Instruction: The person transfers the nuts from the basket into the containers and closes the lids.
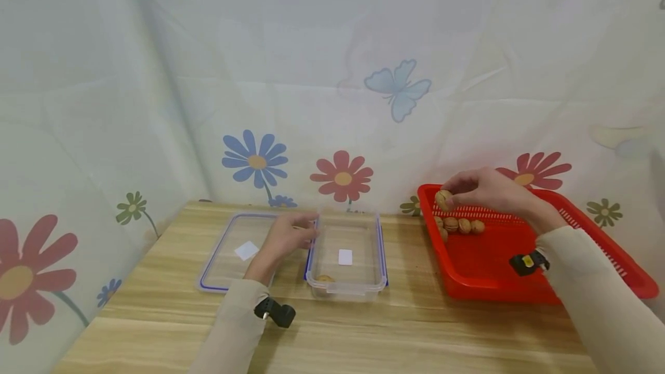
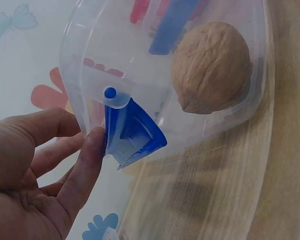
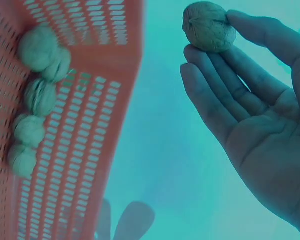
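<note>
My right hand (image 1: 480, 189) pinches a walnut (image 1: 443, 199) between thumb and fingertips, raised over the left rim of the red plastic basket (image 1: 499, 270). In the right wrist view the held walnut (image 3: 208, 27) stands apart from the basket wall. Several walnuts (image 1: 464, 225) lie in the basket's left part. My left hand (image 1: 286, 239) holds the left edge of a clear plastic food box (image 1: 358, 287), its fingertips at a blue side latch (image 2: 132, 132). One walnut (image 2: 212, 67) rests inside the box at its near left corner.
A clear lid (image 1: 213, 267) with a blue seal lies left of the box, partly behind my left hand. White paper squares show on the lid and in the box. Behind the wooden table (image 1: 332, 339) hangs a flower-printed curtain (image 1: 312, 103).
</note>
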A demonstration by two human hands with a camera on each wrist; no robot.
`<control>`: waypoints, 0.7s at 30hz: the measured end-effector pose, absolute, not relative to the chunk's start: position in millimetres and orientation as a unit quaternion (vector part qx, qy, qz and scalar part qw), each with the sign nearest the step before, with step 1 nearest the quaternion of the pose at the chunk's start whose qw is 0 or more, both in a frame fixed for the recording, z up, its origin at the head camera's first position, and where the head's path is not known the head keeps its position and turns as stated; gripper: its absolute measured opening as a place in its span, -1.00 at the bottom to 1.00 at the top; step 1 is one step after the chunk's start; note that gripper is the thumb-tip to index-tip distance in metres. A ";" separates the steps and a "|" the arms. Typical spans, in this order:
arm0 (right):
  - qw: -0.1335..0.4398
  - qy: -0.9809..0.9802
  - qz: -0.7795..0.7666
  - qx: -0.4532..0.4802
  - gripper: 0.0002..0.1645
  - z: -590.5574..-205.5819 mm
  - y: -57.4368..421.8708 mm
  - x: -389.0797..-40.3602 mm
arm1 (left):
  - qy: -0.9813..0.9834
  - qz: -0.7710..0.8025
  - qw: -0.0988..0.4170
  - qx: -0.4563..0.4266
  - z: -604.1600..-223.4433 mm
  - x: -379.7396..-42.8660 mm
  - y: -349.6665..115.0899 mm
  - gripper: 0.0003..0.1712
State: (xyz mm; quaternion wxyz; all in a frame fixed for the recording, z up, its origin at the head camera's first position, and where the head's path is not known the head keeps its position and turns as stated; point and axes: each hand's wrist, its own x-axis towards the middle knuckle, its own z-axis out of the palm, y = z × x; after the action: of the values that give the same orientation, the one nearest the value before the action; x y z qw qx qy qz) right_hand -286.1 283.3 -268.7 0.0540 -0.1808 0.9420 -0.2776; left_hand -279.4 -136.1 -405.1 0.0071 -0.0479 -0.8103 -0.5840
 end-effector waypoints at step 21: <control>-0.021 0.897 -0.376 -0.232 -0.50 -268.7 224.8 -248.4 | -0.804 -0.592 0.006 -0.054 -406.1 -279.9 -137.9 -0.52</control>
State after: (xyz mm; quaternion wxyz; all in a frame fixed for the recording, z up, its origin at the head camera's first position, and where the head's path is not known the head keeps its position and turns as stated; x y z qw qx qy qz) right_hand -248.4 224.8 -268.7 -0.0211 -0.2317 0.8969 -0.3761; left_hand -279.9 -137.9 -406.1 0.0057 -0.0545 -0.8041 -0.5919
